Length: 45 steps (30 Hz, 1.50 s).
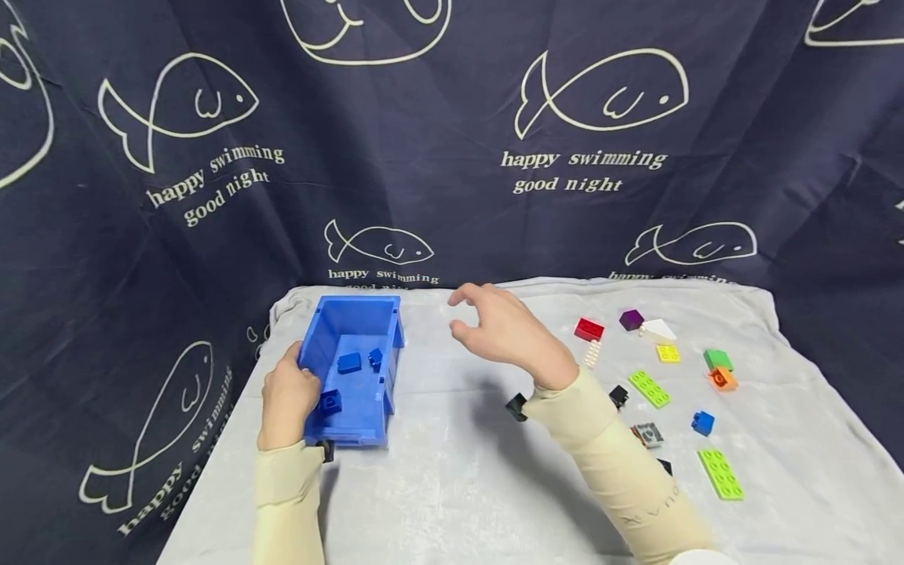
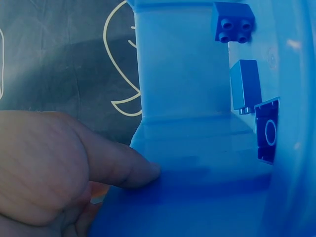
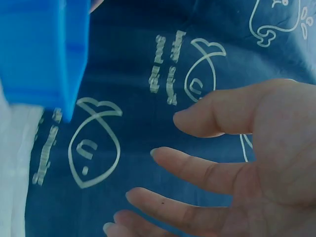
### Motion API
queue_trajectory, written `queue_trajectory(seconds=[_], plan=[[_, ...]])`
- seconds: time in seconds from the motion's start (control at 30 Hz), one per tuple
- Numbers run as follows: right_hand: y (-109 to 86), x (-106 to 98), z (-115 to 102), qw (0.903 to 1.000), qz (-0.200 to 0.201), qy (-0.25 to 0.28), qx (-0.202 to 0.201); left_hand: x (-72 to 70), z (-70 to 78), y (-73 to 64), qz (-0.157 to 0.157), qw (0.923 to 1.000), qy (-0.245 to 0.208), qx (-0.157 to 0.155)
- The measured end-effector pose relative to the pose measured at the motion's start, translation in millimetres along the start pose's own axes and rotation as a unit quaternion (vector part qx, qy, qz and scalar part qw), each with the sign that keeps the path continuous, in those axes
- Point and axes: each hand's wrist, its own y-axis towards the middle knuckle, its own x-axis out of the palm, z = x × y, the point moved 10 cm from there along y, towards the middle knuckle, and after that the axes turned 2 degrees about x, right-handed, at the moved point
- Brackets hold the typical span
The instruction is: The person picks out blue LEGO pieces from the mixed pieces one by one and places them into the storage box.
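Note:
A blue plastic bin stands on the left of the cloth-covered table. My left hand grips its left wall, and in the left wrist view the thumb lies over the wall on the inner face. Inside the bin are three blue toy bricks, among them a flat-lying blue brick and a studded blue brick. To the right of the bin, my right hand hovers over the table with nothing in it; its fingers are spread and slightly bent.
Loose toy bricks lie scattered on the right: a red brick, a purple brick, a yellow brick, a blue brick, an orange brick and a lime brick, among others. A dark fish-print curtain hangs behind the table.

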Motion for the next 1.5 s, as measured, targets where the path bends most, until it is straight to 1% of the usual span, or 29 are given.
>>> queue_trajectory(seconds=[0.07, 0.13, 0.23, 0.37, 0.53, 0.67, 0.73, 0.83, 0.93, 1.03, 1.1, 1.27, 1.4, 1.5], plan=[[-5.7, -5, 12, 0.9998, 0.019, 0.0, 0.002, -0.2, -1.1, -1.1, 0.0, 1.0, 0.001, 0.0], [-10.7, -10, 27, 0.9992, 0.039, -0.001, 0.013, -0.2, -2.8, -2.0, 0.001, 1.0, 0.002, -0.001], [-17.8, -17, 51, 0.9968, 0.07, -0.005, 0.04, 0.6, -4.5, -3.1, -0.001, 1.0, 0.001, -0.003], [-28.2, -22, 84, 0.9921, 0.099, -0.011, 0.075, 2.7, -5.8, -4.6, -0.006, 1.0, -0.006, -0.005], [-41.5, -24, 124, 0.9849, 0.121, -0.034, 0.119, 2.4, -6.6, -6.4, 0.002, 0.9999, -0.009, -0.006], [-53.0, -28, 159, 0.9776, 0.129, -0.058, 0.155, 2.7, -8.2, -8.1, 0.001, 0.9999, -0.014, -0.009], [-58.1, -30, 174, 0.9751, 0.131, -0.068, 0.165, 1.8, -9.2, -8.7, 0.002, 0.9998, -0.016, -0.011], [-65.2, -32, 199, 0.9721, 0.121, -0.077, 0.186, -1.9, -9.4, -8.6, 0.008, 0.9998, -0.016, -0.01], [-75.0, -32, 227, 0.9678, 0.093, -0.08, 0.22, -5.8, -7.5, -6.6, 0.015, 0.9998, -0.014, -0.003], [-87.2, -33, 256, 0.9606, 0.06, -0.076, 0.26, -7.7, -5.0, -4.1, 0.017, 0.9998, -0.012, 0.003], [-95.4, -35, 272, 0.958, 0.043, -0.076, 0.273, -7.7, -3.5, -2.8, 0.015, 0.9998, -0.01, 0.004], [-114.6, -35, 298, 0.9532, 0.012, -0.083, 0.29, -6.2, -2.6, -2.3, 0.012, 0.9999, -0.009, 0.005], [-132.7, -31, 317, 0.9452, -0.017, -0.072, 0.318, -2.8, -1.2, -1.9, 0.005, 0.9999, -0.008, 0.004], [-147.3, -28, 330, 0.9374, -0.029, -0.059, 0.342, 0.5, 1.3, -1.5, -0.004, 1.0, -0.007, 0.003]])
